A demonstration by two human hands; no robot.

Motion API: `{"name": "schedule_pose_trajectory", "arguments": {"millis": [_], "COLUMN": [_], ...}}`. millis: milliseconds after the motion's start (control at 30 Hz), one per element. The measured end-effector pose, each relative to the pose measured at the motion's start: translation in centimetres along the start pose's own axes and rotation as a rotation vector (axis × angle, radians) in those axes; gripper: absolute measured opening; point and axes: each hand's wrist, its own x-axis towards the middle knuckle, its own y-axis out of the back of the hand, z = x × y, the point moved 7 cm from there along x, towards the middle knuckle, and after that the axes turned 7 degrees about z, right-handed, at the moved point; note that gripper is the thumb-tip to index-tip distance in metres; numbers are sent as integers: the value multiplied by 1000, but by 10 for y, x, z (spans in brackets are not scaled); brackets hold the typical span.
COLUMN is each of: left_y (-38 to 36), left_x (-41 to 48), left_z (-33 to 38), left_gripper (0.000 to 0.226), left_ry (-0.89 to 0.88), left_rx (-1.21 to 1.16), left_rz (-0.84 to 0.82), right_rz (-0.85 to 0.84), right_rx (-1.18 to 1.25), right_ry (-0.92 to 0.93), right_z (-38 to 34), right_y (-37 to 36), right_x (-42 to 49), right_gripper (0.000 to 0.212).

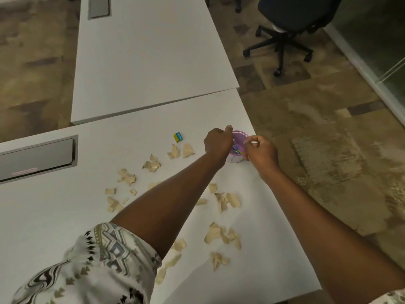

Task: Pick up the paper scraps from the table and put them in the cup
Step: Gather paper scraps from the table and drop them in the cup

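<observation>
A small purple cup (pixel 240 135) stands near the white table's (pixel 57 218) right edge, with colourful bits inside. My left hand (pixel 218 143) hangs over its left rim with the fingers bunched downward into the mouth; what they hold is hidden. My right hand (pixel 261 150) presses against the cup's right side, its fingertips pinched at the rim. Several beige paper scraps lie loose on the table: one cluster (pixel 151 166) left of the cup, another (pixel 228 200) between my forearms, and a third (pixel 221 235) closer to me.
A small blue and yellow block (pixel 178 136) lies left of the cup. A grey cable hatch (pixel 37 159) is set in the table at left. A second white table (pixel 142 51) adjoins at the back. A black office chair (pixel 291 20) stands at the far right.
</observation>
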Motion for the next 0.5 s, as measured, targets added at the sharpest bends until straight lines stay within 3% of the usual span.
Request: {"name": "schedule_pose_trajectory", "arguments": {"millis": [167,333,500], "left_y": [31,72,115], "left_x": [-30,-64,-108], "left_z": [-27,-91,-178], "left_gripper": [37,33,36], "left_ry": [-126,-270,-420], "left_rx": [138,348,552], "left_rz": [-46,-80,-87], "right_rz": [-94,-248,-405], "right_rx": [-2,-257,-514], "right_ry": [71,148,173], "right_z": [23,57,108], "right_y": [-1,-13,-28], "right_x": [-44,-109,-171], "right_gripper": [16,23,56]}}
